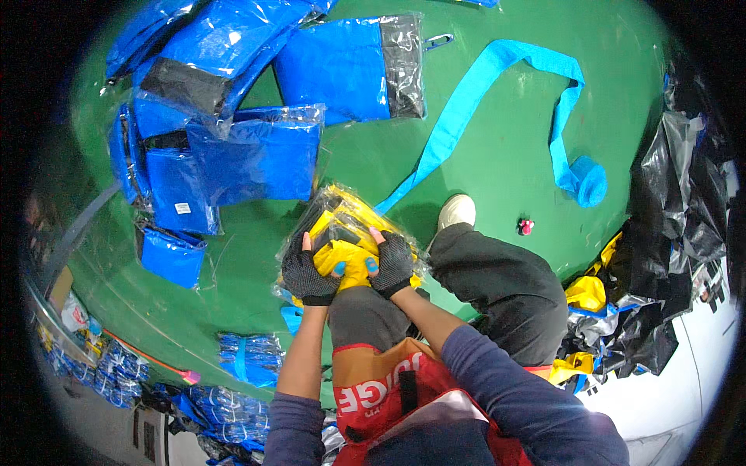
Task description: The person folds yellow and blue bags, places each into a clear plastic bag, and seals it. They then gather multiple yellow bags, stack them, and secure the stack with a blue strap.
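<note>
A stack of folded yellow-and-black packages (343, 256) in clear plastic sits between my legs. My left hand (309, 270) grips its left side and my right hand (392, 262) grips its right side. Both hands wear dark fingerless gloves, and the blue-wrapped thumbs press on top of the yellow material. A light blue strap (458, 109) runs along the floor to the far edge of the stack, where the stack hides it. Its other end is a roll (592, 183) at the right. A short light blue piece (291, 317) shows near my left wrist.
Several blue packages (264, 155) in clear plastic lie at the far left on the green floor (497, 155). A strapped blue bundle (250, 357) lies near left. A small pink object (525, 227) is right of my shoe. Black plastic sheeting (660, 202) is piled at the right.
</note>
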{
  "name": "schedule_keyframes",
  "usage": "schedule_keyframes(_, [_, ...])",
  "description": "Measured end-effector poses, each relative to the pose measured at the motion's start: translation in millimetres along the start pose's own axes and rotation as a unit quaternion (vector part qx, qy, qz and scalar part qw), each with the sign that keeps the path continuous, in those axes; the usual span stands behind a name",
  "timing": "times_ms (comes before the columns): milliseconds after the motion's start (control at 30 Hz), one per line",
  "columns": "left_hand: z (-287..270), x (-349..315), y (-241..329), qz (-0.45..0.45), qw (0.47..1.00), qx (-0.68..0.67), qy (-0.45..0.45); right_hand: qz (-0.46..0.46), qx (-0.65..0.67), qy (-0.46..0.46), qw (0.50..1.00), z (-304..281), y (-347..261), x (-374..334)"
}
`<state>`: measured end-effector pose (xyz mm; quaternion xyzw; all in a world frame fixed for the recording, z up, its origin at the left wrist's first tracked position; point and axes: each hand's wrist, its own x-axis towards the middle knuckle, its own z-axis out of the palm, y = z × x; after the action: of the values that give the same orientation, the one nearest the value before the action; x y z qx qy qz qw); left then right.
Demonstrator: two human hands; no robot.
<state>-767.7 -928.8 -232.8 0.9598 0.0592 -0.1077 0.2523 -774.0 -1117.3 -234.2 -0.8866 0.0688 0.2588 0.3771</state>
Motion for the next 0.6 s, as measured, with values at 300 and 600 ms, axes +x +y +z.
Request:
schedule_keyframes(300, [17,18,-24,-0.041,0.99,0.03,-0.132,0.02,0.01,0.02,1.0,7,7,27])
schedule_keyframes(600, [23,38,-79,-0.384,0.748,-0.501,-0.202,0.44,0.691,0.352,0.453,35,45,-67])
